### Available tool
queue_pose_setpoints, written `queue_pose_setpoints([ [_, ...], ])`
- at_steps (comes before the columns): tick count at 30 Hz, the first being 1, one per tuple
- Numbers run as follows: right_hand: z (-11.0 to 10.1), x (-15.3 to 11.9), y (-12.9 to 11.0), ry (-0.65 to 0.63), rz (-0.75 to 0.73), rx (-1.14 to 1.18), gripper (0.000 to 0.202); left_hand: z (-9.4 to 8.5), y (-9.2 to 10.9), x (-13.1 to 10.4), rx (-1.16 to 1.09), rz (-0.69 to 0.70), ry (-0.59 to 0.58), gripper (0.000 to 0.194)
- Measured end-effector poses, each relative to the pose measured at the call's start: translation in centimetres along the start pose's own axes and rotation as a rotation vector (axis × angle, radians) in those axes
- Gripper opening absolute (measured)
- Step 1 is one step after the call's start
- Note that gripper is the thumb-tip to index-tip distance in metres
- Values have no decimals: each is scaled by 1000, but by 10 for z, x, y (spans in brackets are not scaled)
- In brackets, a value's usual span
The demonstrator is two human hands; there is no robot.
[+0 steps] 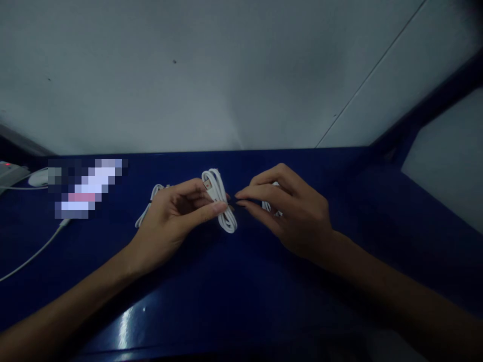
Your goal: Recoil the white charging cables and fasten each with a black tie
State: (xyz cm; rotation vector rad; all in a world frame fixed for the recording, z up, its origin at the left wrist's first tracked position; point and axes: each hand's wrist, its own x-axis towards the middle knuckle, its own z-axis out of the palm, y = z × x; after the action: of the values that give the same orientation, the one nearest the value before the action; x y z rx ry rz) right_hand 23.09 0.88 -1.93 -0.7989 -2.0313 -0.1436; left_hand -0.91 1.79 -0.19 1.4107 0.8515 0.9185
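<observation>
A coiled white cable point(222, 206) with a metal USB plug at its upper left is held between the thumb and fingers of my left hand point(169, 213), above the blue surface. Just right of the coil, my right hand point(292, 206) has its thumb and fingertips brought close together, pointing at the cable; whether anything thin is between them is too small to tell. Another coiled white cable point(142, 216) lies on the surface behind my left hand, partly hidden. More white cable point(266, 206) shows behind the fingers of my right hand, mostly covered.
The blue table point(241, 296) meets a pale wall point(188, 90) at its back edge. At the left lies a pixelated bright phone-like object point(90, 186) with a white cord point(37, 260) running from it. A white power strip point(11, 175) and a white plug point(37, 177) are at the far left.
</observation>
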Motion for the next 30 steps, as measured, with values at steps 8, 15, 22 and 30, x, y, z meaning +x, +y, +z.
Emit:
queue_pose_setpoints([
  [8,3,-3,4,59,-158,-140,23,1,-1,0,39,-22,-14,9],
  [15,7,-5,0,49,-105,-75,24,4,3,-2,52,11,-7,8],
  [22,-7,6,-11,-304,525,496,20,3,3,-3,281,132,45,13],
  [30,-8,8,-3,-340,599,563,16,-4,0,0,277,68,15,10],
])
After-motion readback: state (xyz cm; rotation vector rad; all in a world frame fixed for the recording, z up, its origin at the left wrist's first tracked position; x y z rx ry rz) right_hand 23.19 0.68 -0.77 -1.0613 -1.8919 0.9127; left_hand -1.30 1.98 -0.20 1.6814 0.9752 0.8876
